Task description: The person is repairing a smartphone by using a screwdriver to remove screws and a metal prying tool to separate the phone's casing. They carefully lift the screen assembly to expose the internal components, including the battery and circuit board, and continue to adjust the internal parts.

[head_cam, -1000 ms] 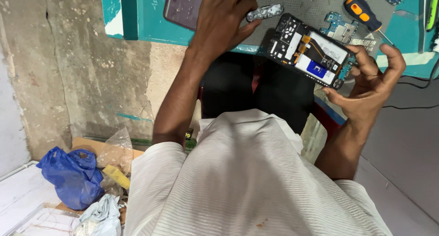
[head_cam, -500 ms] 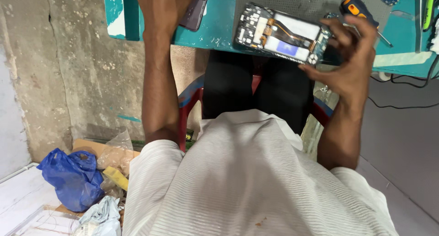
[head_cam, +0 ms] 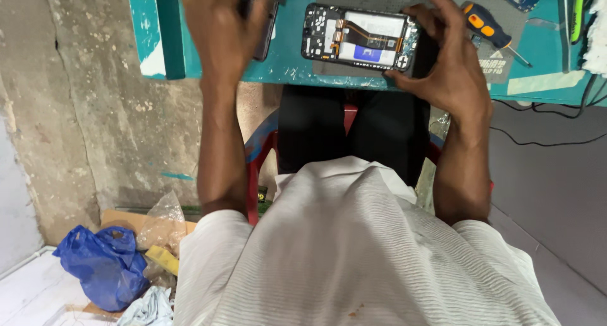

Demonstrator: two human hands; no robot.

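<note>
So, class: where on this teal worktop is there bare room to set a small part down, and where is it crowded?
Bare teal shows between the left hand and the opened phone, and along the worktop edge left of that hand. It is crowded on the right: the right hand grips the phone, with the orange-handled screwdriver beside it.

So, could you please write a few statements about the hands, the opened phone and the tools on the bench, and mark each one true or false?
1. The right hand grips the opened phone by its end. True.
2. The phone has its back cover on. False: its inner parts are bare.
3. The left hand holds the screwdriver. False: the screwdriver lies on the bench; the left hand is on a dark flat thing.
4. A blue bag lies on the floor. True.
</note>
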